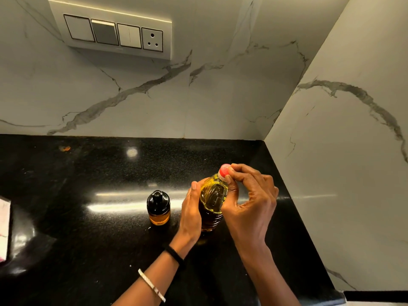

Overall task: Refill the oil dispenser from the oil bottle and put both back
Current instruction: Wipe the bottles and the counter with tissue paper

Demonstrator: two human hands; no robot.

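Observation:
The oil bottle [213, 202] is clear plastic with yellow oil and stands upright on the black counter [88, 228]. Its red cap [224, 169] is on the neck. My left hand [191, 214] wraps the bottle's left side. My right hand [249, 197] pinches the red cap with thumb and fingertips. The oil dispenser [158, 207], a small round glass jar with a black top and a little amber oil at the bottom, stands just left of my left hand, untouched.
Marble walls meet in a corner behind and to the right of the bottle. A switch panel with a socket [114, 33] is on the back wall. A pale cloth or paper [4, 228] lies at the counter's left edge.

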